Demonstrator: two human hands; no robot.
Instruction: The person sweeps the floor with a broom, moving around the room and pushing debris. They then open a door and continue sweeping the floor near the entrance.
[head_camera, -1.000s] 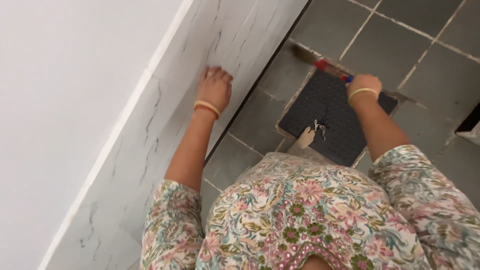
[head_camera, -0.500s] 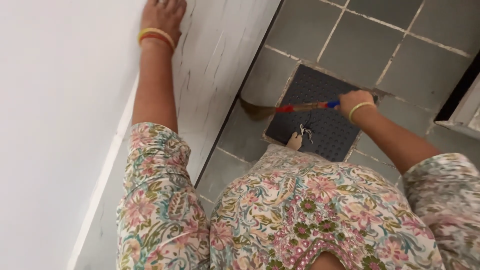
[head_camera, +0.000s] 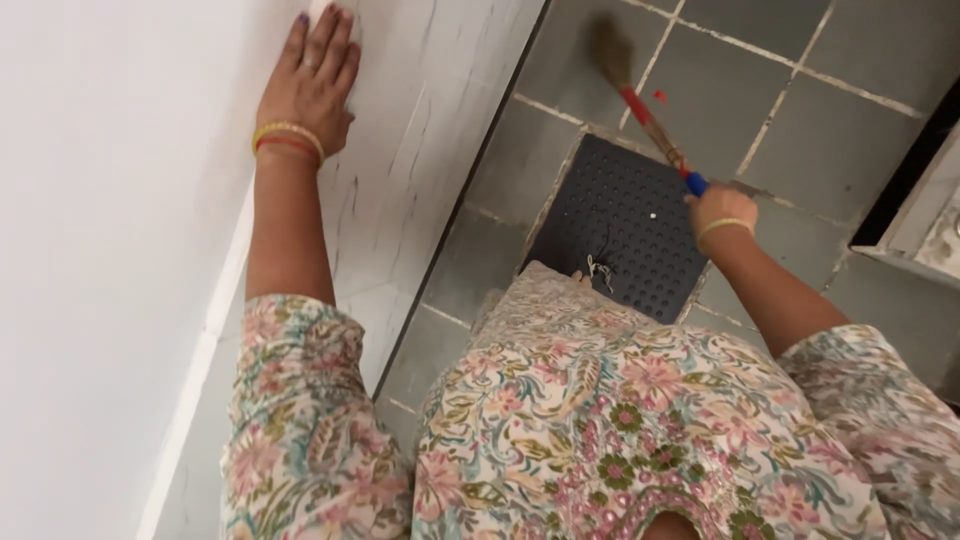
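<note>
Right hand (head_camera: 722, 207) is clenched around the blue end of a short broom (head_camera: 645, 112), and that broom slants up and away from the grip, red binding in the middle, its dark bristles blurred over the grey floor tiles (head_camera: 720, 90) near the top of the view. Below the handle sits a black perforated mat (head_camera: 620, 225), set square into the floor; a small pale speck lies on it, and a bit of white thread rests at its near edge, just beside the hem of the floral tunic (head_camera: 600, 420). A tiny red fleck shows on the tile right next to the broom's shaft.

Over on the other side, left hand (head_camera: 308, 85) lies flat and open against the white marbled wall (head_camera: 420, 150), fingers spread, grasping nothing, yellow and red bangles at the wrist. A dark strip runs along the foot of that wall, between it and the tiles. At the far right, a dark threshold and a pale ledge (head_camera: 925, 225) cut into the floor, well apart from the broom. The tunic hides the nearest tiles and part of the mat.
</note>
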